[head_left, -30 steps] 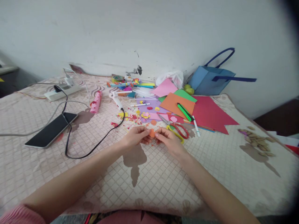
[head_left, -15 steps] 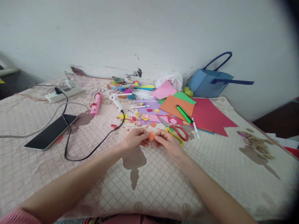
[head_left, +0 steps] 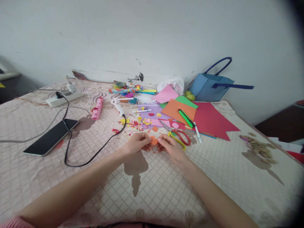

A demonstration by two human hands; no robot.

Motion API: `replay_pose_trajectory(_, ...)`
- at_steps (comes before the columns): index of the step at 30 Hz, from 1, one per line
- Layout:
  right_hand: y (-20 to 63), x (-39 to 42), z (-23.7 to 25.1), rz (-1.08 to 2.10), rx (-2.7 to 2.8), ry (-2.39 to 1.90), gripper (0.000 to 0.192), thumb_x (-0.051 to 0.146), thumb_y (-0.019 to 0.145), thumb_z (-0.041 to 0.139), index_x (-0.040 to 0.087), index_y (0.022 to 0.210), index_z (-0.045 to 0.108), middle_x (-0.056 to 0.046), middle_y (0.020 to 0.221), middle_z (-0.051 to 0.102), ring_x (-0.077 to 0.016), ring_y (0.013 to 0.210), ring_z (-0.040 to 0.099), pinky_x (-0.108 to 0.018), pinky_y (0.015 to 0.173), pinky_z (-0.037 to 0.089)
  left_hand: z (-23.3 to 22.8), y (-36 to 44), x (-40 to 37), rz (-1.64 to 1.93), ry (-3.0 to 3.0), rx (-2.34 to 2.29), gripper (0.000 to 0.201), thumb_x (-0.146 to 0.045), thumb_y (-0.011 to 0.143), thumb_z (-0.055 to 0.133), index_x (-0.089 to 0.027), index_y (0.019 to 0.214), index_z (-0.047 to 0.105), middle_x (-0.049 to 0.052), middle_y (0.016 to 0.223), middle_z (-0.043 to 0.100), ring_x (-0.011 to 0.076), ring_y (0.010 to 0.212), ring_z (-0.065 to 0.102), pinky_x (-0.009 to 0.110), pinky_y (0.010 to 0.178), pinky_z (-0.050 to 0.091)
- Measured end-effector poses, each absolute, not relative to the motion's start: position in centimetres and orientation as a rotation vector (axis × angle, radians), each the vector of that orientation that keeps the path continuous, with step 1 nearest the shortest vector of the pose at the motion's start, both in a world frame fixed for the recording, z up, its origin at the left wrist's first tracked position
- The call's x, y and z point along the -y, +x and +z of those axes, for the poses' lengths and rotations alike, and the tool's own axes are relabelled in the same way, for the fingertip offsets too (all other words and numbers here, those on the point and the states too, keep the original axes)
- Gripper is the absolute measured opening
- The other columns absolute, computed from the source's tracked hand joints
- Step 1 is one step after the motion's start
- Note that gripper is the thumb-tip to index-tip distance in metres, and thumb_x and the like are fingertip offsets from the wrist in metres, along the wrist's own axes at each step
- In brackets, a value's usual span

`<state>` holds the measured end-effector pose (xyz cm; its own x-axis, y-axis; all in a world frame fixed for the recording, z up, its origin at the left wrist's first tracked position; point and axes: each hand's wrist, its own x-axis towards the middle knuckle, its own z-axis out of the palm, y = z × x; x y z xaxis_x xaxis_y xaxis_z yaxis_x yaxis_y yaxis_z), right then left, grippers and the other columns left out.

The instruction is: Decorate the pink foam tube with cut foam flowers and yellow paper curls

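A small orange cut-out (head_left: 154, 140), which looks like foam or paper, is pinched between my two hands just above the table. My left hand (head_left: 139, 142) grips its left edge with thumb and fingers. On its right edge, the fingers of my right hand (head_left: 170, 146) are closed. Right behind my right hand lie scissors with red and yellow handles (head_left: 183, 138). Another orange piece (head_left: 155, 129) rests beyond my fingertips, near a pink cut-out (head_left: 175, 125) and a yellow-and-pink flower (head_left: 147, 121).
A white glue gun (head_left: 118, 106) with a black cord lies left of the scraps. Farther left are a black tablet (head_left: 51, 137), a power strip (head_left: 63, 99) and a pink tube (head_left: 97, 108). Coloured sheets (head_left: 211, 120), a green cutter (head_left: 186, 118) and a blue bag (head_left: 209, 87) occupy the right.
The orange cut-out shows more of its face between my fingers, which have shifted slightly. Both hands still hold it in nearly the same place. The camera view has tilted a little.
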<state>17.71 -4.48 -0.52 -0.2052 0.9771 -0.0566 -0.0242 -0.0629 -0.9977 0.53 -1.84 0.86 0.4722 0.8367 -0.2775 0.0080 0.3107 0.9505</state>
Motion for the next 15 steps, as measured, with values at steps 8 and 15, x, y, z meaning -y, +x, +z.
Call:
replay_pose_trajectory(8,17.8,4.5,-0.6,1.382,1.342,-1.13,0.019,0.036,0.073,0.064,0.02,0.069,0.056,0.003,0.062,0.054,-0.0103,0.055,0.049,-0.025,0.054,0.04,0.6,0.5,1.9,0.658,1.135,-0.874,0.036,-0.047,0.07,0.067,-0.012,0.071,0.056,0.005,0.065,0.066,0.01,0.058,0.062,0.02,0.057,0.046)
replay_pose_trajectory(15,17.5,4.5,-0.5,1.413,1.352,-1.128,0.024,0.041,0.074,0.063,0.018,0.071,0.056,0.002,0.062,0.055,-0.0102,0.055,0.049,-0.025,0.054,0.04,-0.2,0.4,1.6,0.658,1.201,-0.825,0.037,-0.043,0.064,0.072,-0.012,0.07,0.053,0.003,0.064,0.065,0.0093,0.055,0.06,0.022,0.057,0.048)
